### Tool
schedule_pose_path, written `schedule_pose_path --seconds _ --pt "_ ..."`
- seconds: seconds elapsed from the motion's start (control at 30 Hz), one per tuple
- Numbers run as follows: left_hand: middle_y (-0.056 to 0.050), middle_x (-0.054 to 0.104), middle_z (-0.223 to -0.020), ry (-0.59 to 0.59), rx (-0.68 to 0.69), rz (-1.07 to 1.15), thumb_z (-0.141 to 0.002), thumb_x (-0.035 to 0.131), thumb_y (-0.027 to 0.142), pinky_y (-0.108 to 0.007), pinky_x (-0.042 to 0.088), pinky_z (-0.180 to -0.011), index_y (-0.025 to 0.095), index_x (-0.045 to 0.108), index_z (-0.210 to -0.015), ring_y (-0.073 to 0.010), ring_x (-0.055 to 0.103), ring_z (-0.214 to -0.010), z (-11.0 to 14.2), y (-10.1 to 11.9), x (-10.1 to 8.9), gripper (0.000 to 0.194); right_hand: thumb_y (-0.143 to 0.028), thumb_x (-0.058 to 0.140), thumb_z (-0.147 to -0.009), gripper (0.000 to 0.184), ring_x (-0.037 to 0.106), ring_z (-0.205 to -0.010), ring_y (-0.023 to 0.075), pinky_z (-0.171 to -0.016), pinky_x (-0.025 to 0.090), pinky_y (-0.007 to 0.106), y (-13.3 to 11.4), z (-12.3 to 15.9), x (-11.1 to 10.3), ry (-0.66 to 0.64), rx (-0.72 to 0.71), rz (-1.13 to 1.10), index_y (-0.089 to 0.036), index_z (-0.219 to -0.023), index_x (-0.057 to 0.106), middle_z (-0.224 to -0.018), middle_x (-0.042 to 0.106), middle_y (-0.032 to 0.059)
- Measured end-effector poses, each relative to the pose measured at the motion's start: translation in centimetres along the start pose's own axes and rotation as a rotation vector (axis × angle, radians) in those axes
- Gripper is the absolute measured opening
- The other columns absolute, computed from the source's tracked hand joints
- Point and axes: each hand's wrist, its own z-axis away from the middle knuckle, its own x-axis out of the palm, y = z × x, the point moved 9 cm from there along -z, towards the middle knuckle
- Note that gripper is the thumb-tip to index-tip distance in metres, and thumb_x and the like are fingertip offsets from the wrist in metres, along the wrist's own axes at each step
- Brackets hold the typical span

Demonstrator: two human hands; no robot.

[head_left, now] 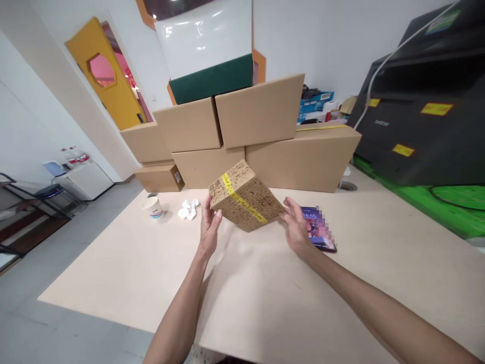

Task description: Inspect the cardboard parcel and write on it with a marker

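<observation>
A brown cardboard box with dark speckles and a strip of yellow tape is held tilted above the table. At its left corner, my left hand is closed on it, thumb on the near side. My right hand grips the opposite right corner with its fingertips. The underside of the box is hidden from me. Just behind my right hand lies a tablet or phone with a lit purple screen, partly covered by the hand.
Large plain cardboard boxes are stacked along the table's back, with a green box on top. A paper cup and crumpled tissue stand at the left. A big black machine on a green surface is at the right.
</observation>
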Motion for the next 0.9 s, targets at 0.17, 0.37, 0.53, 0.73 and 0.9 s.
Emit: schedule_pose_path --seconds 0.17,0.37,0.53,0.73,0.9 --pt "-0.009 0.034 -0.172 -0.11 -0.055 0.016 -0.09 0.074 0.057 -0.049 0.032 -0.128 0.039 0.036 -0.16 -0.0323 0.033 -0.159 -0.5 -0.2 2.9 0.082 -0.048 0.068 -0.072 0.043 0.065 -0.12 0.0263 -0.111 0.044 0.047 -0.7 -1.3 -0.6 0.04 0.004 -0.064 -0.025 -0.109 0.074 -0.127 0.074 0.0057" --pt "-0.007 0.04 -0.17 -0.175 -0.167 -0.12 -0.093 0.066 0.063 -0.05 0.018 -0.133 0.03 0.055 -0.151 -0.0323 0.025 -0.162 -0.3 -2.3 5.3 0.068 -0.055 0.067 -0.078 0.037 0.069 -0.11 0.0254 -0.098 0.052 0.044 0.5 -1.1 -0.1 -0.021 0.047 -0.021 -0.027 -0.101 0.074 -0.114 0.079 0.0037" --pt "-0.007 0.05 -0.163 -0.167 -0.104 -0.047 -0.096 0.056 0.068 -0.047 0.024 -0.131 0.031 0.058 -0.148 -0.0282 0.031 -0.16 -0.1 -2.0 4.4 0.064 -0.062 0.067 -0.082 0.043 0.069 -0.115 0.0266 -0.1 0.053 0.045 0.5 0.7 1.4 -0.114 0.052 -0.027 -0.028 -0.107 0.075 -0.12 0.077 0.0047" --pt "-0.007 0.053 -0.16 -0.03 0.003 -0.049 -0.09 0.063 0.071 -0.045 0.029 -0.129 0.029 0.065 -0.142 -0.0309 0.037 -0.156 0.0 -0.5 0.9 0.067 -0.061 0.069 -0.085 0.037 0.07 -0.108 0.0242 -0.101 0.053 0.043 0.1 3.0 3.5 -0.267 0.047 -0.093 -0.03 -0.105 0.073 -0.113 0.076 0.002" --pt "-0.008 0.06 -0.153 -0.062 0.159 -0.084 -0.095 0.06 0.066 -0.047 0.032 -0.128 0.028 0.074 -0.13 -0.0317 0.045 -0.152 0.2 1.8 1.1 0.054 -0.063 0.068 -0.079 0.033 0.069 -0.085 0.0254 -0.089 0.057 0.049 1.8 2.1 2.7 -0.193 0.134 -0.22 -0.031 -0.081 0.065 -0.08 0.07 0.0002"
